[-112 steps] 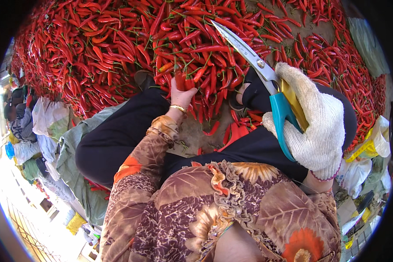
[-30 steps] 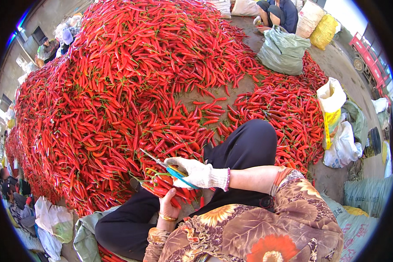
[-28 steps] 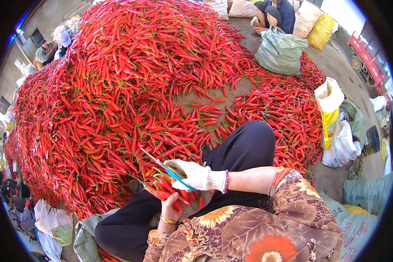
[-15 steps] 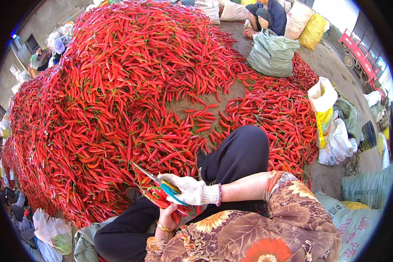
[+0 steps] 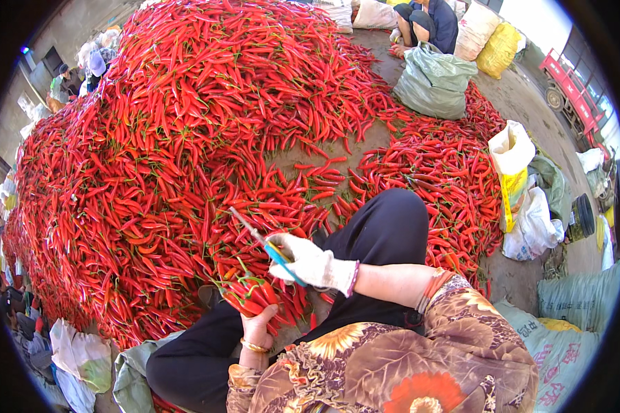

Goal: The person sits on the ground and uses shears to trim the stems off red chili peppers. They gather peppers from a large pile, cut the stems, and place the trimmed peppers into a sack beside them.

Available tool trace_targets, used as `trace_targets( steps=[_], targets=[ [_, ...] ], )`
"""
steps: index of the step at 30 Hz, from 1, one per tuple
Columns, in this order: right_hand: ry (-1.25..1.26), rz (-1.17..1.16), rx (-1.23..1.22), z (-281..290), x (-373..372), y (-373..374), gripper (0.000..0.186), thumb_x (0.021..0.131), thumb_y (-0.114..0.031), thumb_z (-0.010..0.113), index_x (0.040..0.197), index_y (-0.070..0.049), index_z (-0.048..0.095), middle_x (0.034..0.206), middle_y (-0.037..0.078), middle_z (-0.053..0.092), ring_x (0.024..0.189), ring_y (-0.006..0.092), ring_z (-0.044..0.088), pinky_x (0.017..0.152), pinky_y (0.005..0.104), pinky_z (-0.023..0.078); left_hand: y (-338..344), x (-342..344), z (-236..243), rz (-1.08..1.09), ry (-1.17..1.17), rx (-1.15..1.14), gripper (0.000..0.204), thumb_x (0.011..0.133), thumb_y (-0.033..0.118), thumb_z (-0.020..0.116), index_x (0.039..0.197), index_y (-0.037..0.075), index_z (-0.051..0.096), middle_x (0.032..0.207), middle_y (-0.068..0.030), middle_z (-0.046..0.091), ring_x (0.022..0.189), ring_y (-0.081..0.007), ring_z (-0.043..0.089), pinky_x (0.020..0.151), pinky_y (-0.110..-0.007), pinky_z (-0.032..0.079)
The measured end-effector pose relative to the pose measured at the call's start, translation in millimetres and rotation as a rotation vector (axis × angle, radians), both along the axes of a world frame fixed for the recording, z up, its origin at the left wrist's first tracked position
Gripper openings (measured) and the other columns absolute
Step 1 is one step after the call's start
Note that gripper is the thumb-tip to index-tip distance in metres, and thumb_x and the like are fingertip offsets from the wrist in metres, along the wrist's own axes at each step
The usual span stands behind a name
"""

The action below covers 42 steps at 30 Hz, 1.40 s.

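Note:
A bunch of red chili peppers [image 5: 250, 294] with green stems is gripped in my bare left hand [image 5: 259, 326], low in front of me. My right hand [image 5: 308, 262], in a white knit glove, is closed round a pair of scissors [image 5: 280, 256] with blue handles. Their blades point up and left, over the pepper pile and apart from the bunch. The blades look closed together. Just beyond both hands rises a big heap of red chili peppers [image 5: 151, 172], which spreads in front of me and to the left.
A lower spread of peppers [image 5: 434, 182] lies right of my bent knee. A grey-green sack [image 5: 434, 82] stands near a crouching person [image 5: 427, 24]. White and yellow bags [image 5: 511, 165], a black bucket [image 5: 581, 217] and pale green sacks [image 5: 579, 292] line the right. A red truck [image 5: 572, 93] stands far right.
My right hand has lifted the scissors up and away from the bunch. My left hand has moved slightly left and up, with the peppers now in fuller view.

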State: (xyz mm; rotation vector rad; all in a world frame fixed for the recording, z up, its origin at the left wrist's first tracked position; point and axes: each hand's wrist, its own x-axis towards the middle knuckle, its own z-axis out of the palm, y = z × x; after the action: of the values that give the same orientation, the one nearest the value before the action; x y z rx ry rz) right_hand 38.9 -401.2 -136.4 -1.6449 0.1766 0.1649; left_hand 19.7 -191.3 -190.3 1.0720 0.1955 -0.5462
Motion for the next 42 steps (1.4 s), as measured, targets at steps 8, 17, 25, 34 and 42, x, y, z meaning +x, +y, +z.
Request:
trace_targets(
  steps=[8, 17, 25, 34, 42],
  targets=[
    [0.111, 0.210, 0.112, 22, -2, -16, 0.049, 0.084, -0.029, 0.078, 0.121, -0.008, 0.055, 0.086, 0.002, 0.061, 0.057, 0.0068, 0.056, 0.050, 0.0243, 0.046, 18, 17, -2, 0.230, -0.146, 0.241, 0.037, 0.077, -0.011, 0.067, 0.113, -0.001, 0.061, 0.097, -0.0103, 0.070, 0.080, -0.0197, 0.068, 0.071, -0.032, 0.057],
    [-0.204, 0.268, -0.768, 49, -27, -17, 0.065, 0.077, -0.044, 0.079, 0.129, -0.013, 0.054, 0.100, 0.014, 0.070, 0.090, 0.0324, 0.070, 0.079, 0.0392, 0.055, 21, 16, -1, 0.298, -0.151, 0.152, 0.033, 0.077, -0.010, 0.072, 0.107, 0.001, 0.064, 0.096, -0.0065, 0.071, 0.080, -0.0166, 0.068, 0.073, -0.031, 0.057],
    [-0.300, 0.310, -0.870, 60, -39, -14, 0.065, 0.072, -0.031, 0.084, 0.125, -0.007, 0.057, 0.101, 0.015, 0.071, 0.091, 0.0320, 0.071, 0.079, 0.0368, 0.057, 21, 17, -1, 0.241, -0.154, 0.147, 0.037, 0.075, -0.009, 0.074, 0.109, 0.002, 0.063, 0.099, -0.0031, 0.069, 0.085, -0.0124, 0.066, 0.077, -0.029, 0.055],
    [-0.319, 0.332, -0.832, 62, -37, -10, 0.057, 0.071, -0.034, 0.083, 0.117, -0.010, 0.060, 0.086, 0.010, 0.070, 0.078, 0.0261, 0.071, 0.068, 0.0360, 0.055, 19, 16, -12, 0.182, -0.281, 0.235, 0.038, 0.073, -0.008, 0.076, 0.107, 0.004, 0.062, 0.098, 0.0008, 0.067, 0.087, -0.0088, 0.063, 0.080, -0.027, 0.053],
    [-0.194, 0.410, -0.902, 63, -35, -13, 0.065, 0.070, -0.034, 0.084, 0.124, -0.007, 0.059, 0.098, 0.014, 0.071, 0.087, 0.0310, 0.071, 0.076, 0.0360, 0.056, 19, 18, -16, 0.174, -0.269, 0.302, 0.043, 0.073, -0.004, 0.076, 0.112, 0.004, 0.060, 0.100, 0.0003, 0.066, 0.090, -0.0086, 0.062, 0.082, -0.027, 0.052]
  ],
)
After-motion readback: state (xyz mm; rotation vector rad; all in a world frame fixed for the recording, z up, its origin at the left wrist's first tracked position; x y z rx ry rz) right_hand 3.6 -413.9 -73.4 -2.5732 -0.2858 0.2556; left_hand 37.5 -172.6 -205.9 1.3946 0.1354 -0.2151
